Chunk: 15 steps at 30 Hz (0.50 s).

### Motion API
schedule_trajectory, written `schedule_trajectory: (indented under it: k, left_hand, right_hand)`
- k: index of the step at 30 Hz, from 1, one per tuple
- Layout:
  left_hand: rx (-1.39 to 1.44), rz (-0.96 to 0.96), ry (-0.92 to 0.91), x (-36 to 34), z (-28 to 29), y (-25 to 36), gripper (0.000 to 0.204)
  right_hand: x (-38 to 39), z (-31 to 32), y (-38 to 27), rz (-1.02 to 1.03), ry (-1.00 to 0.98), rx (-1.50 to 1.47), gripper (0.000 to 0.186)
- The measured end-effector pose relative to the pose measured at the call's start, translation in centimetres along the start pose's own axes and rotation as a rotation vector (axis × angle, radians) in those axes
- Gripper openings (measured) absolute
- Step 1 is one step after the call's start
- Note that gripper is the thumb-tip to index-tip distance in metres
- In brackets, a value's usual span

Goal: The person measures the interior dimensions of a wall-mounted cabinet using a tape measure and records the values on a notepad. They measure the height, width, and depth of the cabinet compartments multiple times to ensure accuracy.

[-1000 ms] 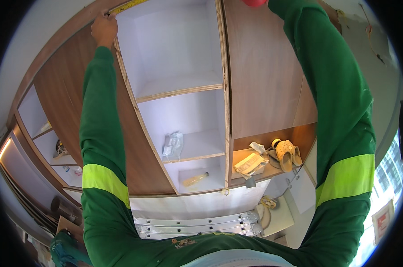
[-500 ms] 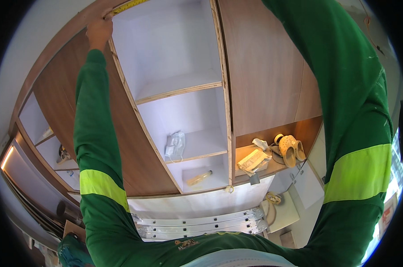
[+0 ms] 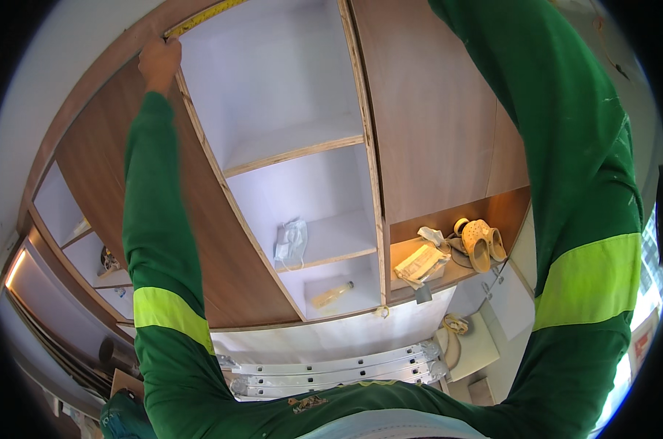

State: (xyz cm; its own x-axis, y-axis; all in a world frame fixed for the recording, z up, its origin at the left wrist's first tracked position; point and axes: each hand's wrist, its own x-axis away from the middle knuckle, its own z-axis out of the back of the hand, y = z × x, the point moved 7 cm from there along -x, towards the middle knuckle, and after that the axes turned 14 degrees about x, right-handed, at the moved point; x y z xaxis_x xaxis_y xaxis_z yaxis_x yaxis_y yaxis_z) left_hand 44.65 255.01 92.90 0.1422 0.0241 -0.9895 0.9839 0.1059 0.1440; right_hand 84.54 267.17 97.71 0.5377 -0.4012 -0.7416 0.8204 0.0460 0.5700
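My left hand [image 3: 160, 63] is raised at the upper left, its fingers closed at the end of a yellow tape measure blade [image 3: 203, 17]. The blade runs along the top edge of an open white cabinet [image 3: 273, 73] and leaves the picture at the top. How firmly the fingers grip it is hard to see. My right arm [image 3: 565, 146] reaches up past the upper edge, so my right hand is out of sight.
Brown wooden panels [image 3: 434, 110] flank the cabinet. On its shelves lie a face mask [image 3: 292, 241] and a bottle [image 3: 333, 294]. Yellowish clogs [image 3: 479, 245] and a paper package [image 3: 421, 262] sit in a niche at right. Below is a metal ladder [image 3: 331, 373].
My left hand has dropped slightly, and more of the blade's end shows above the fingers. The view has shifted a little. My right arm stays raised.
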Motion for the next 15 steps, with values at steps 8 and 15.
schedule_trajectory:
  k: [8,15]
  left_hand:
    - [0.181,0.019,-0.128,-0.4,0.4,-1.1,0.062]
    - [0.242,0.118,-0.116,-0.3,-0.2,-1.5,0.06]
  right_hand:
    - [3.0,-5.0,2.0,0.037,0.223,0.122,0.017]
    - [-0.8,-11.0,5.1,-0.243,0.183,-0.211,0.024]
